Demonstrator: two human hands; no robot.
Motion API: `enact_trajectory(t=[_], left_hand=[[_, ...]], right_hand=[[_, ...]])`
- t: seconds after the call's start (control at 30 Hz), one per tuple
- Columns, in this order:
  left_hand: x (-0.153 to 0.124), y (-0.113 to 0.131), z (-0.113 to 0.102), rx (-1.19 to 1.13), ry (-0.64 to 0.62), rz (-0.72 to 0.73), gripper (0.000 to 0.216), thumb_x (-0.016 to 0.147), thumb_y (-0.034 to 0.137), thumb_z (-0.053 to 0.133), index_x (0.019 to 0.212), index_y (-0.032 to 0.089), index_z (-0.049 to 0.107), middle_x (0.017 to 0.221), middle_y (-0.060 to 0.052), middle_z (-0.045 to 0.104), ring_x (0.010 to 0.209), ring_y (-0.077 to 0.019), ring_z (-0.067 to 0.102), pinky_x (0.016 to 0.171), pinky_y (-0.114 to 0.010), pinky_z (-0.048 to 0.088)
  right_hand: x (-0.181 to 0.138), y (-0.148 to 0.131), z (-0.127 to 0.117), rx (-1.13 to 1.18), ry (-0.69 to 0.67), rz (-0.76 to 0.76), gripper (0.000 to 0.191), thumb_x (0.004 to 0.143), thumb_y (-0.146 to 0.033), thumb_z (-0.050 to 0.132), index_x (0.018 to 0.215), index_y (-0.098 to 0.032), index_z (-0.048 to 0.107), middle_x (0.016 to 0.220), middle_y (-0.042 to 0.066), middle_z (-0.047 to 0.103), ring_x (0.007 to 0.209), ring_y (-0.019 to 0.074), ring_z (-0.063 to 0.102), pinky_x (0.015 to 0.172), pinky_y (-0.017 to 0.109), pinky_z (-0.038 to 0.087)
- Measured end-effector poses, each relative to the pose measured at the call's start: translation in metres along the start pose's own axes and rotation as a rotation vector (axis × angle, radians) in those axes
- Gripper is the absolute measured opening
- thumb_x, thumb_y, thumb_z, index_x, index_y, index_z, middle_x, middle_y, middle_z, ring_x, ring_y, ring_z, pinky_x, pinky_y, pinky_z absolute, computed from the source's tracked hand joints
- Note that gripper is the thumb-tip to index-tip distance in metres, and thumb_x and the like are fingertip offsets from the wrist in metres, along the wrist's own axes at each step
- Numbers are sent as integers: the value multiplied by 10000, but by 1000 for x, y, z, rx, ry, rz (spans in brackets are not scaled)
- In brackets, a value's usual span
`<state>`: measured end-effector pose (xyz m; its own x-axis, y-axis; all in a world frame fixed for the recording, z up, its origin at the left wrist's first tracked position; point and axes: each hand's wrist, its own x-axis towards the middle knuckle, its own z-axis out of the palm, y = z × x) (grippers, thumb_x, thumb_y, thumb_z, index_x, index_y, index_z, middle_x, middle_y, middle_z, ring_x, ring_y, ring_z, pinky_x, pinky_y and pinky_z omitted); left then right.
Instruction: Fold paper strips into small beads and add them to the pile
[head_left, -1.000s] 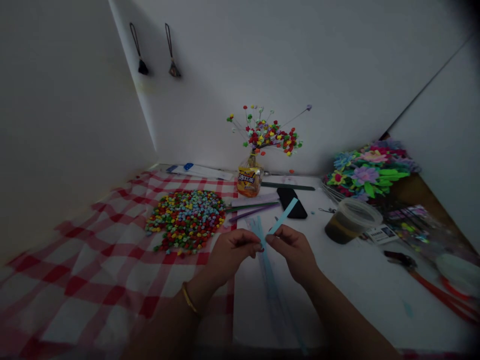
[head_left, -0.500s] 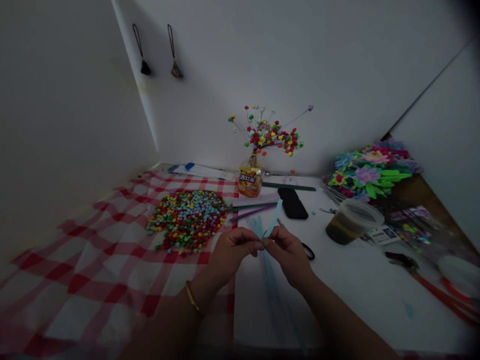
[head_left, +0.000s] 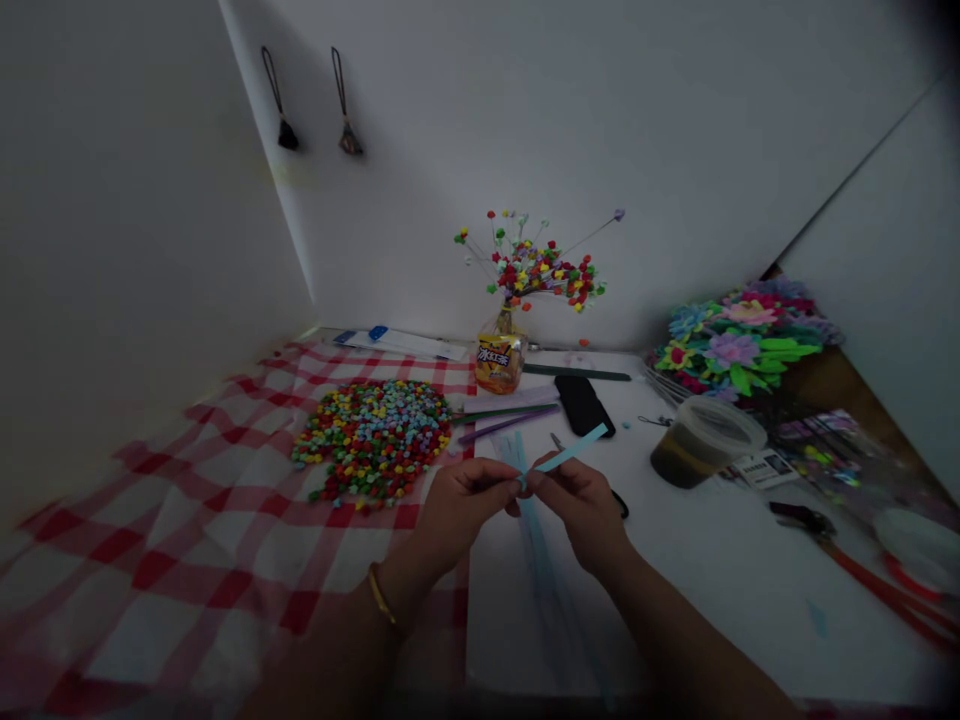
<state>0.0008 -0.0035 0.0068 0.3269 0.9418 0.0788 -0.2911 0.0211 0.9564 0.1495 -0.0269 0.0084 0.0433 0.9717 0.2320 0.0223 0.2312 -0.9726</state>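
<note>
View from the head, read left to right; clock directions are taken from the paired hands.

Red-and-white checked cloth (head_left: 172, 540): covers the left half of the white tabletop (head_left: 720, 560). Its right edge runs from 12 to 6 o'clock directly beneath the left wrist. The cloth lies bare from 7 to 9 o'clock, up to the side wall.

Heap of small multicoloured paper stars (head_left: 371, 440): on the cloth at 10 o'clock, near the left hand but apart from it.

Left hand (head_left: 465, 500): gold bangle (head_left: 380, 595) on the wrist, grip pinched together on the near end of the light-blue paper strip (head_left: 574, 452).

Light-blue paper strip: raised clear of the tabletop, its free end slanting toward 2 o'clock.

Bundle of pale-blue paper strips (head_left: 544, 570): flat on the tabletop under the hands, running from 12 to 6 o'clock.

Right hand (head_left: 581, 505): fingertips meet those of the left hand, grip closed on the same strip end.

Yellow-labelled bottle (head_left: 499, 360): holds wire stems tipped with stars, at 12 o'clock beside the back wall.

Black phone (head_left: 583, 403): at 1 o'clock.

Clear lidded plastic tub (head_left: 705, 440): dark contents, at 2 o'clock.

Bunch of coloured foam flowers (head_left: 739, 345): behind the tub.

Red-handled tool (head_left: 862, 570): at 3 to 4 o'clock, near the right edge. Bare tabletop lies between it and the right forearm.
</note>
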Motion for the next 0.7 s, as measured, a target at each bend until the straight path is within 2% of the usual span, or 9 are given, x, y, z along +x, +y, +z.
enact_trajectory(t=[0.2,0.33,0.43,0.53,0.7], left_hand=[[0,0,0,-13,-1,7,67,616,178,707,663,140,678,566,-1,651,501,-102,564,527,-232,456],[1,-4,-1,-6,14,30,68,626,174,699,674,144,660,562,8,639,515,-103,573,533,-227,456],[2,-7,-2,26,16,68,72,636,166,697,680,141,646,585,10,633,542,-103,583,549,-221,455],[2,-8,-2,27,18,77,86,640,164,703,688,134,638,606,3,633,573,-107,586,577,-225,455],[2,-6,-3,-174,-144,-59,127,745,230,625,687,117,616,591,-32,637,535,-116,560,557,-248,434]], right_hand=[[1,3,-1,74,23,90,92,692,-286,684,655,-205,660,644,-7,649,669,158,573,694,319,438],[2,4,-2,-30,7,26,111,707,-310,676,691,-205,647,680,-3,647,685,163,572,692,321,439],[1,2,-3,-206,-23,-116,89,748,-296,643,737,-208,629,712,-2,618,702,159,564,682,309,440],[1,2,-6,-421,-20,-334,67,806,-248,579,762,-212,614,741,10,589,735,162,557,694,313,441],[2,1,-13,-711,54,-776,104,797,-143,571,843,-216,628,767,40,610,818,200,540,776,372,426]])
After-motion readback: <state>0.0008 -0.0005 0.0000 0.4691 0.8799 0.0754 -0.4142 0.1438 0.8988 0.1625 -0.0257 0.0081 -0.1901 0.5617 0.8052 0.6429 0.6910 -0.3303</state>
